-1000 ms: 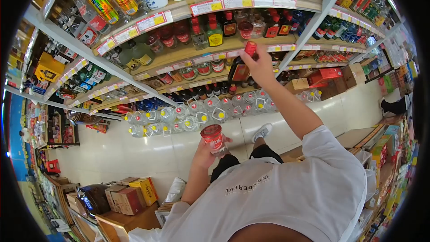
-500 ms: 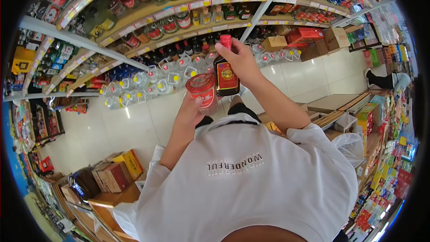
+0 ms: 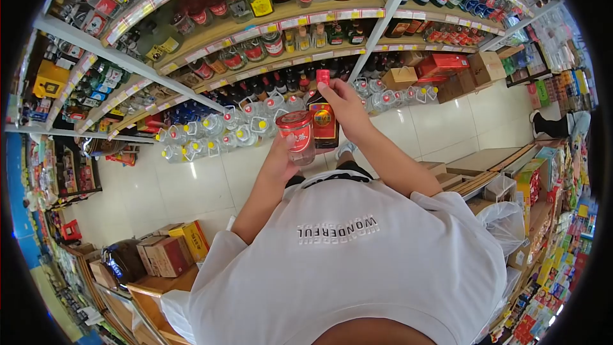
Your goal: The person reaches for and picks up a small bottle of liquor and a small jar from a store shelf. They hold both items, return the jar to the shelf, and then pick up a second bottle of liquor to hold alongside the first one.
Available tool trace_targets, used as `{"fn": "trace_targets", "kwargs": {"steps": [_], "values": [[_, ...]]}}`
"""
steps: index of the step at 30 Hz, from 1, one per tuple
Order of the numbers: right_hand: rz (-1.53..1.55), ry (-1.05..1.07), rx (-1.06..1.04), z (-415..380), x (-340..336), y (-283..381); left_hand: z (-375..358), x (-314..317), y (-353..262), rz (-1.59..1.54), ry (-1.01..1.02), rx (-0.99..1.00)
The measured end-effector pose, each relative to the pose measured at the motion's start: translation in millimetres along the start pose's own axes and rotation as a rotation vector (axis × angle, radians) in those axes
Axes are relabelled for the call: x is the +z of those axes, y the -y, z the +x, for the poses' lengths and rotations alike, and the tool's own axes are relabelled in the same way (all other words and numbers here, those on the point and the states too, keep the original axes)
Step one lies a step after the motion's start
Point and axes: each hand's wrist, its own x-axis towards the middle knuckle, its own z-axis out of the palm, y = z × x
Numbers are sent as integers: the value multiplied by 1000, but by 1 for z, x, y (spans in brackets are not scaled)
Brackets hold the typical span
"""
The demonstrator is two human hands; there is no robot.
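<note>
My left hand (image 3: 279, 163) is wrapped round a clear glass jar (image 3: 302, 152) with a red lid and a red label with white writing. The jar stands nearly upright in my grip, in front of my waist. In my right hand (image 3: 347, 110) is a dark liquor bottle (image 3: 325, 129) with a red cap and a red-and-gold label. My fingers close round its neck, just below the cap. Jar and bottle are side by side, and the jar overlaps the bottle's left edge in this view.
Shelves of bottles (image 3: 262, 3) curve across the front. Large clear plastic jugs (image 3: 211, 126) with yellow and red caps line the floor below them. Cardboard boxes (image 3: 166, 255) sit at the left, more cartons (image 3: 488, 158) at the right. A person's leg (image 3: 552, 126) shows far right.
The view has tilted, so shelves and jugs sit lower and farther right. The jar has come closer to the bottle and now overlaps its edge. Both hands keep their holds.
</note>
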Motion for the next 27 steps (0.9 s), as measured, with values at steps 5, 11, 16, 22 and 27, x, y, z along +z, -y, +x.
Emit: {"fn": "trace_targets", "kwargs": {"steps": [5,11,16,22,27], "values": [[102,37,5,-11,-1,2,3,4,-10,-43,2,7],[86,109,78,-22,6,11,9,3,-14,-31,22,57],[128,142,81,-20,5,6,11,0,-13,-12,-6,49],[269,96,76,-12,2,2,24,0,-15,-134,38,12],[320,0,25,-3,-8,-5,30,-8,-20,-148,15,-2]]}}
